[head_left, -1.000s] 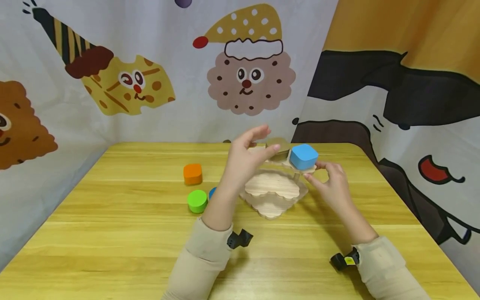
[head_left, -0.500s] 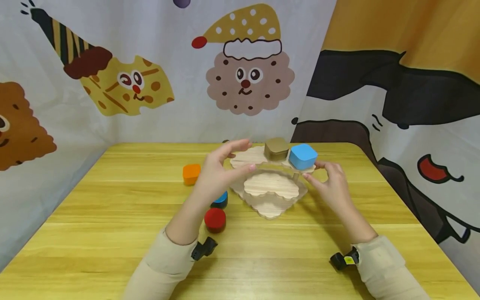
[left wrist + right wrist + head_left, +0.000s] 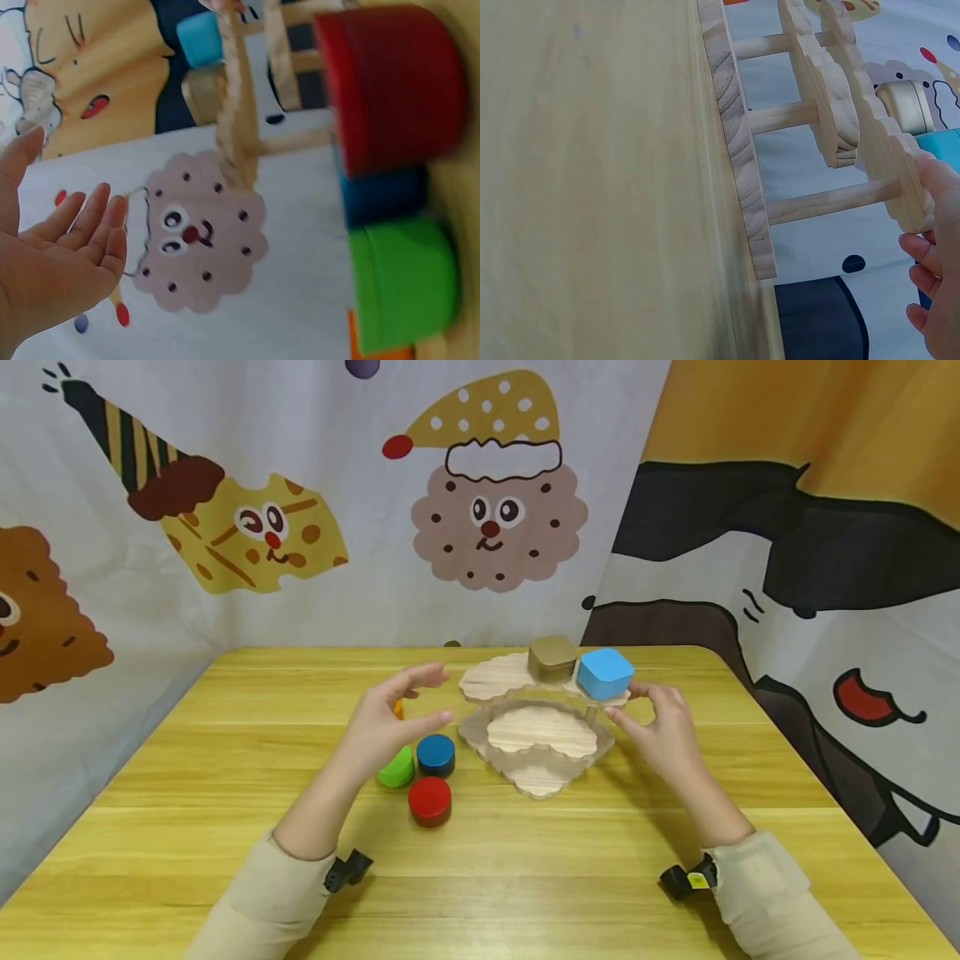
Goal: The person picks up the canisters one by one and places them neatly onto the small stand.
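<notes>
A tiered wooden stand [image 3: 542,731] with scalloped shelves stands on the table. On its upper shelf [image 3: 491,677] sit a gold block [image 3: 552,658] and, at the right end, a light blue block [image 3: 605,673]. My right hand [image 3: 667,731] pinches that shelf's right end beside the light blue block; the right wrist view shows the thumb above the wooden edge and fingers below. My left hand [image 3: 382,727] hovers left of the stand, fingers loosely spread and holding nothing. Beneath and beside it are a green block [image 3: 397,769], a dark blue block [image 3: 436,756] and a partly hidden orange block [image 3: 399,708].
A red block [image 3: 430,802] stands on the wooden table [image 3: 525,893], in front of the dark blue one. Behind the table's far edge hangs a printed curtain [image 3: 315,610]. Small black cameras sit at both cuffs.
My left hand has drawn away from above the stand to the left, uncovering the gold block and the red block and covering most of the orange one. The right hand keeps its place.
</notes>
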`<state>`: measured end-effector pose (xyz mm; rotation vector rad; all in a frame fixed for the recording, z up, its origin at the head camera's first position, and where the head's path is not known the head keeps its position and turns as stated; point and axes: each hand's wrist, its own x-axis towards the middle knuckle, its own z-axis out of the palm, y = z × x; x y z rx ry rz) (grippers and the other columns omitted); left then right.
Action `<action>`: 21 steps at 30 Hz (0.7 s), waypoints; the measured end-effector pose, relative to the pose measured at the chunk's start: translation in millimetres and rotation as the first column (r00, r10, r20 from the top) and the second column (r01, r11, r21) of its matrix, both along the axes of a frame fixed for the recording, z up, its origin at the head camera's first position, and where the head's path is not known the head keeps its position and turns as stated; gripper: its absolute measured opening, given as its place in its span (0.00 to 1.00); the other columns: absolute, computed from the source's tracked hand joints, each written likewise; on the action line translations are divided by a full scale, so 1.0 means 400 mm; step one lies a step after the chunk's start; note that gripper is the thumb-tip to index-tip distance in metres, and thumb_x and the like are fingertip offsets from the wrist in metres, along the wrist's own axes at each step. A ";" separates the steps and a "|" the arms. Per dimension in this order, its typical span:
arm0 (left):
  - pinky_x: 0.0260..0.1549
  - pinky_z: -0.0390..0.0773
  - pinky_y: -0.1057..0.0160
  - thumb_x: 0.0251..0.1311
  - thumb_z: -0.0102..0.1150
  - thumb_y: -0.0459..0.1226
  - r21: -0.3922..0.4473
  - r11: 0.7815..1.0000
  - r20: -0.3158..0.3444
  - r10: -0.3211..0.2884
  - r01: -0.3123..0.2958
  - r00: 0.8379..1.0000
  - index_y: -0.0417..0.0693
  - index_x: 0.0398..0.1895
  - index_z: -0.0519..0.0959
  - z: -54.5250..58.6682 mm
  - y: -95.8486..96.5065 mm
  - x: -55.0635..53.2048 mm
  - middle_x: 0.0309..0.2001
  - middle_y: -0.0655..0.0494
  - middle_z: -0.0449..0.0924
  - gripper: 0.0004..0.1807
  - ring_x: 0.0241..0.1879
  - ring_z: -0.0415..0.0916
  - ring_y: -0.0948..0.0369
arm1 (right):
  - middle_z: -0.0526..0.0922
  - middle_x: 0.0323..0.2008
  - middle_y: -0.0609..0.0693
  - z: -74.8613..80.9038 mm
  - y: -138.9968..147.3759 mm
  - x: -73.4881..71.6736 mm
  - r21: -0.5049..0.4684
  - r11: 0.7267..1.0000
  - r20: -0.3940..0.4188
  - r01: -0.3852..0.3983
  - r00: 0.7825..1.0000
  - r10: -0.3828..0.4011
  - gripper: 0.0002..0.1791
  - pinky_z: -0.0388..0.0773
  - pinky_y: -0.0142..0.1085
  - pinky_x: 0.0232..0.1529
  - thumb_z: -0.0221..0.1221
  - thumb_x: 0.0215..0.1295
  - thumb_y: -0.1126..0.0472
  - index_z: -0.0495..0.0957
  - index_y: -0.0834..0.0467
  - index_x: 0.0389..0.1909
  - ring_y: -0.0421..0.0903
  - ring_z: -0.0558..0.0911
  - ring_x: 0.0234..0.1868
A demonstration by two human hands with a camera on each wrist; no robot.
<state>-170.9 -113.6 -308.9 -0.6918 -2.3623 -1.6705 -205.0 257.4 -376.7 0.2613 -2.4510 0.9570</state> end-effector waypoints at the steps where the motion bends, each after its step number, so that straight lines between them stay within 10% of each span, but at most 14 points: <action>1: 0.54 0.64 0.53 0.54 0.69 0.35 -0.014 1.000 0.007 0.005 -0.005 1.000 0.46 0.62 0.73 -0.005 -0.009 -0.001 0.56 0.53 0.77 0.30 0.56 0.69 0.59 | 0.77 0.44 0.64 -0.001 0.001 0.000 -0.001 1.000 -0.003 -0.001 1.000 0.001 0.27 0.60 0.59 0.52 0.68 0.58 0.55 0.75 0.72 0.49 0.62 0.67 0.54; 21: 0.57 0.60 0.44 0.54 0.69 0.37 -0.166 0.985 0.174 -0.005 0.035 0.985 0.42 0.62 0.72 -0.130 -0.169 -0.021 0.58 0.49 0.74 0.31 0.58 0.66 0.48 | 0.77 0.43 0.64 -0.009 0.004 -0.005 0.000 1.000 -0.035 -0.008 0.999 0.008 0.26 0.62 0.58 0.52 0.69 0.56 0.58 0.75 0.72 0.49 0.62 0.69 0.52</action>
